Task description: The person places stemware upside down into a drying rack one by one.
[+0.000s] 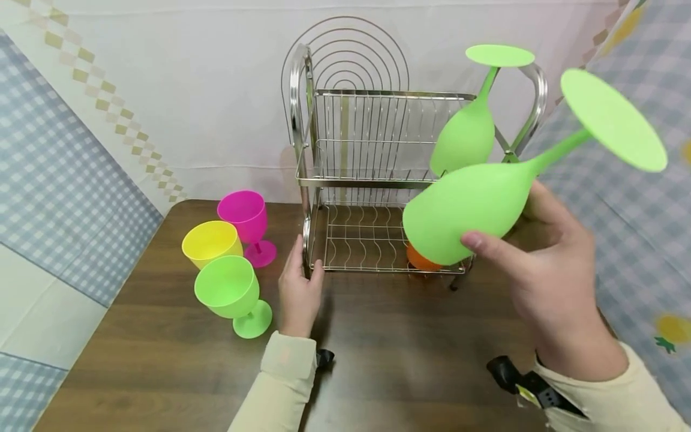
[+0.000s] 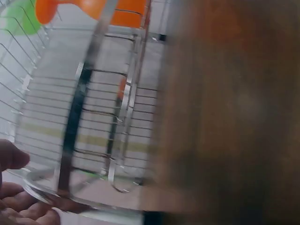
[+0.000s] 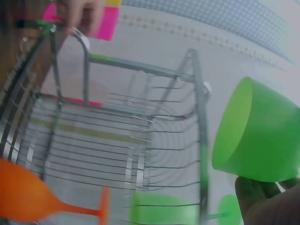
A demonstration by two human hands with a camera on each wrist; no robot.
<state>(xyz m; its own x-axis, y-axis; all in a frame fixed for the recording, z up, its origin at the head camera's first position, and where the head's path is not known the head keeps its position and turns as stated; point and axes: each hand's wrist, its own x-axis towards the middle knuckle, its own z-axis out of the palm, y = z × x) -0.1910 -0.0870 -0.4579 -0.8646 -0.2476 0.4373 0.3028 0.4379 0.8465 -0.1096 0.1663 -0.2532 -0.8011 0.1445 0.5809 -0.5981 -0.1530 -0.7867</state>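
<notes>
My right hand (image 1: 561, 282) holds a light green plastic goblet (image 1: 469, 204) by its bowl. The goblet is tilted, foot up to the right and mouth down to the left, in front of the metal dish rack (image 1: 388, 183). My left hand (image 1: 299, 294) grips the rack's left front post near the bottom, thumb and fingers on either side of it. Upside down at the right of the upper tier is a second green goblet (image 1: 466, 135). An orange goblet (image 3: 28, 192) sits in the lower tier, mostly hidden in the head view by the held goblet.
Left of the rack, a magenta goblet (image 1: 243, 216), a yellow goblet (image 1: 213, 243) and another green goblet (image 1: 229, 288) stand upright on the brown wooden table (image 1: 162, 366). A pale cloth (image 1: 227, 90) hangs behind, and blue checked cloth (image 1: 642, 240) borders the right side.
</notes>
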